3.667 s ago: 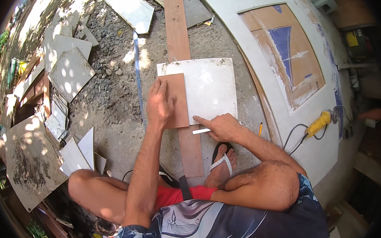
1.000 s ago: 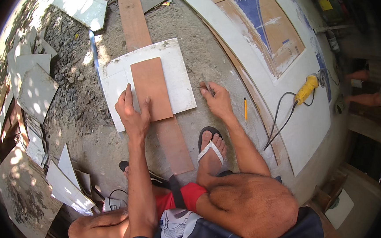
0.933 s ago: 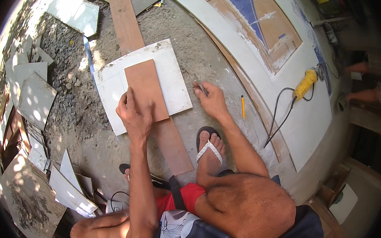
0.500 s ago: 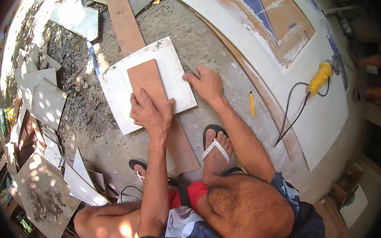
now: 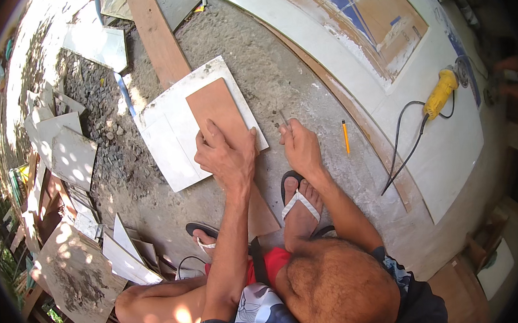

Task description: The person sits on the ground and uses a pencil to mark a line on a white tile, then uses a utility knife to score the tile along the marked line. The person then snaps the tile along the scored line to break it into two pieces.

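A white square tile [image 5: 167,141] with thin lines marked on it lies across a long brown plank [image 5: 157,36] on the ground before me. On the tile's right part rests a smaller brown rectangular piece [image 5: 213,107], either tile or board. My left hand [image 5: 227,157] grips this piece near its lower end, thumb along the right edge and fingers over the left side. To the right of the tile, my right hand [image 5: 301,146] is closed around a thin grey stick-like tool [image 5: 282,118]. Its tip points up and away, off the tile; its exact kind is unclear.
A yellow pencil [image 5: 346,137] lies on the concrete at right. Beyond it, a yellow angle grinder [image 5: 440,95] with a black cord rests on a large white panel [image 5: 451,166]. Broken tiles [image 5: 72,156] and gravel [image 5: 102,109] cover the left. My sandalled foot [image 5: 301,206] is close to the plank.
My left hand has shifted the brown piece to the right across the white tile, exposing more of the marked line. My right hand has drawn back from the tile with the thin tool.
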Available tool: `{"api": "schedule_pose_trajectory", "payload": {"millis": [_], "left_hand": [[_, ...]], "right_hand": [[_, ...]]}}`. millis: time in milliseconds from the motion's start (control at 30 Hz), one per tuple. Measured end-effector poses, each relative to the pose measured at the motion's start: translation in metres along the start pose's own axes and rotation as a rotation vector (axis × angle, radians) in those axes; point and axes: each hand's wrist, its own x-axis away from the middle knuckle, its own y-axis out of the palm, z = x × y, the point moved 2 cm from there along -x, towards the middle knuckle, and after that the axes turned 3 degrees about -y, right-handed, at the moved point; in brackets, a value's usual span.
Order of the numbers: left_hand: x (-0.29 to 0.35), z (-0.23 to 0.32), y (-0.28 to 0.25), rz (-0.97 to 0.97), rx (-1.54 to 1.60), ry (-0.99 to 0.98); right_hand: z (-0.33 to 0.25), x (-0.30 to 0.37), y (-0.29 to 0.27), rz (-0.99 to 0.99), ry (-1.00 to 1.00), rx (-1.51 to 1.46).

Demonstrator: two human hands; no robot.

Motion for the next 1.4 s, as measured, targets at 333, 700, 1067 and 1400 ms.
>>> {"api": "schedule_pose_trajectory", "payload": {"millis": [333, 700, 1067, 1400], "left_hand": [[0.009, -0.013, -0.033, -0.302, 0.072, 0.259], [0.011, -0.044, -0.025, -0.293, 0.129, 0.253], [0.002, -0.057, -0.024, -0.229, 0.156, 0.291], [0.012, -0.054, -0.019, -0.199, 0.120, 0.313]], "right_hand": [[0.000, 0.023, 0.005, -0.102, -0.207, -0.049], [-0.008, 0.020, 0.033, 0.003, -0.299, 0.081], [-0.009, 0.014, 0.028, 0.005, -0.289, 0.025], [-0.013, 0.022, 0.036, 0.077, -0.503, 0.246]]}}
